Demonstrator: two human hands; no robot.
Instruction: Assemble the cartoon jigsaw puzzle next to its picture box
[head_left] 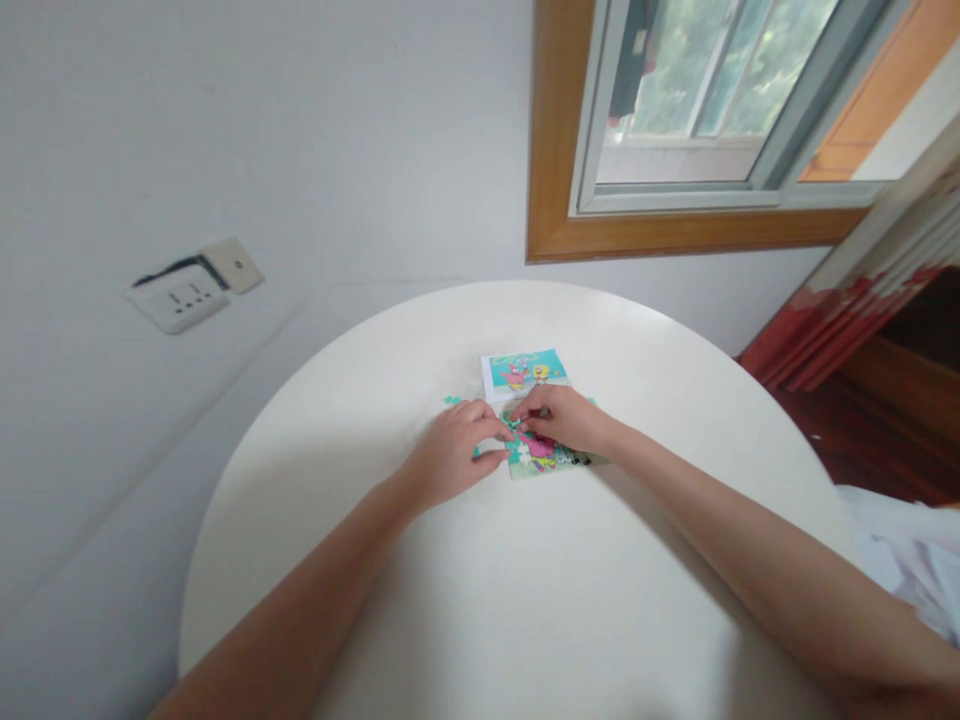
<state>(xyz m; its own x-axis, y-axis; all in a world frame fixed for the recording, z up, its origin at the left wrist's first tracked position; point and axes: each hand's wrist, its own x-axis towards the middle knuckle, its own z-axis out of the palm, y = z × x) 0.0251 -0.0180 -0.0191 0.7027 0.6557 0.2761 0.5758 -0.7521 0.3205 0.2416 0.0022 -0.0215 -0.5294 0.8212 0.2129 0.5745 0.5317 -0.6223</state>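
Note:
A partly assembled jigsaw puzzle (543,452) with a pink cartoon figure lies on the white round table. My left hand (456,452) rests at its left edge, thumb and fingers apart, fingertips touching the border. From the right, my right hand (564,416) reaches over the upper part, its fingertips pinched on a small green puzzle piece (514,424) near the upper left corner. The fingers hide much of that piece and the puzzle's top. Just behind is a reference picture card (525,370) with cartoon figures, its lower edge partly covered by my right hand.
Loose teal puzzle pieces (451,400) lie beyond my left hand. The white table (360,620) stands against a wall with a socket (180,297). A wood-framed window (697,228) is above, and a red and white curtain (817,325) hangs at the right.

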